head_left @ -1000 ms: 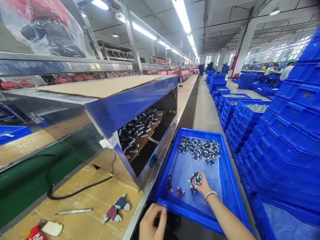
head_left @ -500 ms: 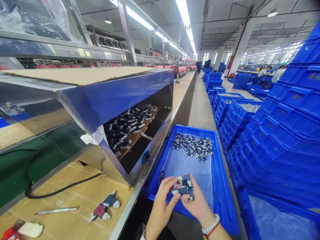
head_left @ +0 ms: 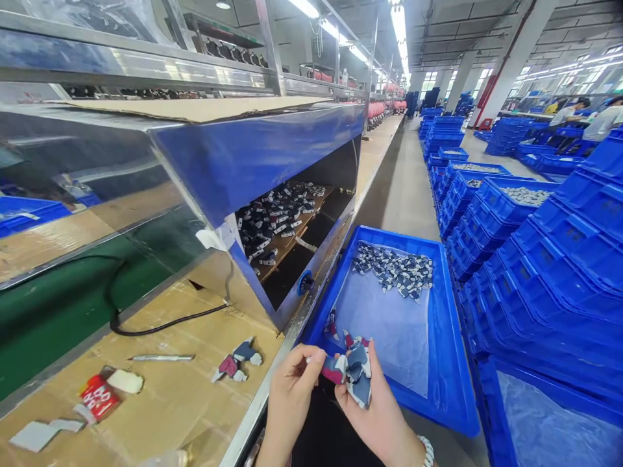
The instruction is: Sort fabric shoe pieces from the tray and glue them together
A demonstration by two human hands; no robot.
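Note:
My left hand [head_left: 292,392] pinches a small painted toy piece [head_left: 333,369] in navy, maroon and white between thumb and fingers. Beside it, my right hand [head_left: 382,418] is curled round several navy-and-white toy pieces [head_left: 359,370] in its palm. Both hands are held over the near edge of a blue crate [head_left: 455,363]. A pile of navy-and-white pieces [head_left: 394,267] lies on the sheet at the crate's far end. A few maroon-and-navy pieces [head_left: 331,326] rest along its near left side.
Left of the crate, a metal hood [head_left: 263,146] covers many more pieces [head_left: 275,217] on a board. On the cardboard-covered bench lie a pen-like knife [head_left: 163,358], two pieces [head_left: 237,360], a red wrapper [head_left: 98,397] and a black cable [head_left: 170,323]. Stacked blue crates [head_left: 549,279] line the right.
The view has shifted, showing more of the bench. My left fingers have drawn back left from the right hand and now hold a maroon-and-navy piece apart from the navy pieces.

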